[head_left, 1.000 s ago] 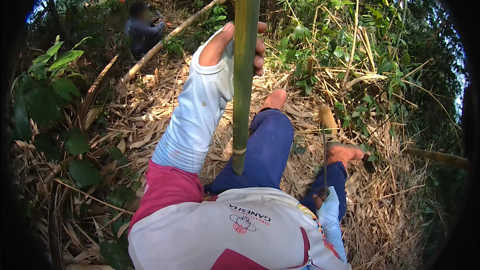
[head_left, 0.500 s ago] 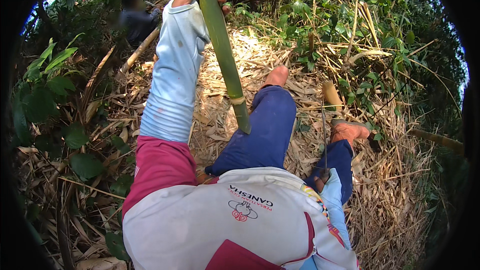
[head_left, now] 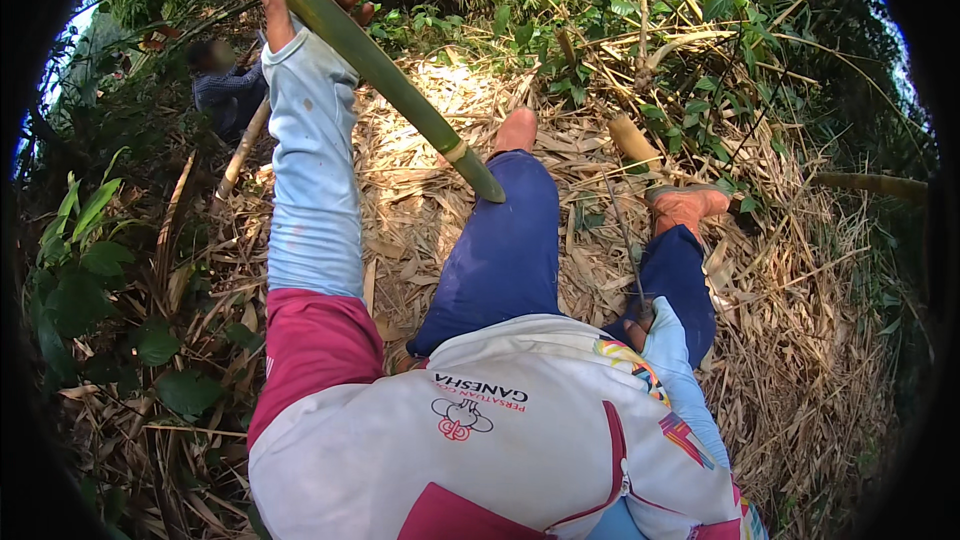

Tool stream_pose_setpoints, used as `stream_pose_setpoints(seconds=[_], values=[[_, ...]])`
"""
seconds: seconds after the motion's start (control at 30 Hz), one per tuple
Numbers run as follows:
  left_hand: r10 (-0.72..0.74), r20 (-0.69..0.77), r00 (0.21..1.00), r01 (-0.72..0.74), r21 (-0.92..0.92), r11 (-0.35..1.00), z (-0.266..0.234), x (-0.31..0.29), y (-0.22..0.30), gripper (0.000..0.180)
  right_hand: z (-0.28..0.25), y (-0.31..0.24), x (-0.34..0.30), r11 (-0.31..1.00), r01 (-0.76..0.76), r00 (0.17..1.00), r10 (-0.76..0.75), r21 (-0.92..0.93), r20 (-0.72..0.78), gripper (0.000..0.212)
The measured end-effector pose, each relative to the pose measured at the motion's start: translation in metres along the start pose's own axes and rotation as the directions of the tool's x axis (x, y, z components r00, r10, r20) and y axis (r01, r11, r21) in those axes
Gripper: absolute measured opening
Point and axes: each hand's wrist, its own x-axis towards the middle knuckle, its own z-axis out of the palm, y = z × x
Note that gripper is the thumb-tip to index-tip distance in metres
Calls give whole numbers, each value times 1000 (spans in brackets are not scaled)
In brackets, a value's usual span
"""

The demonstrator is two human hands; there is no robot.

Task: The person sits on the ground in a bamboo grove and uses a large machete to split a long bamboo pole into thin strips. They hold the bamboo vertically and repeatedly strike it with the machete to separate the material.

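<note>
A green bamboo piece slants from upper left down to the middle, its upper cut end in view. My left hand is closed round its upper part, the thumb on the left side and the fingertips showing past the right side. The lower end lies against my blue-trousered thigh and knee, just below a pale ring at the node. My right hand is low beside my other leg, partly hidden by its sleeve. It is closed on a long thin dark blade, seen nearly edge-on; its handle is hidden.
Dry bamboo leaves cover the ground. A cut bamboo stump stands near my boot. Another person sits at the far left, by a leaning bamboo pole. Green undergrowth and dry stems crowd the far right.
The bamboo's upper end has swung left and come into view, with my left hand moving left along with it. My right hand keeps the blade low beside my leg.
</note>
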Motion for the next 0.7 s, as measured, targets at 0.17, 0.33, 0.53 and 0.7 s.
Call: stream_pose_setpoints(seconds=[0.17, 0.33, 0.53, 0.7], values=[[-24, -8, 1000, 25, 74, 997, 3, -6, -8, 78, -2, -7, -2, 999, -37, 999, 37, -23, -4, 25], [-50, -33, 998, 50, 8, 999, 2, -16, -22, 78, 4, 4, 1, 999, 38, 998, -36, 30, -57, 24], [-82, -83, 993, 74, -93, 993, -22, -11, -30, 71, 6, 12, 3, 1000, -3, 999, 5, 28, -42, 23], [-65, -279, 958, 43, -83, 996, -24, -10, -30, 35, -1, -9, 0, 1000, -30, 1000, 30, -7, 8, 24]])
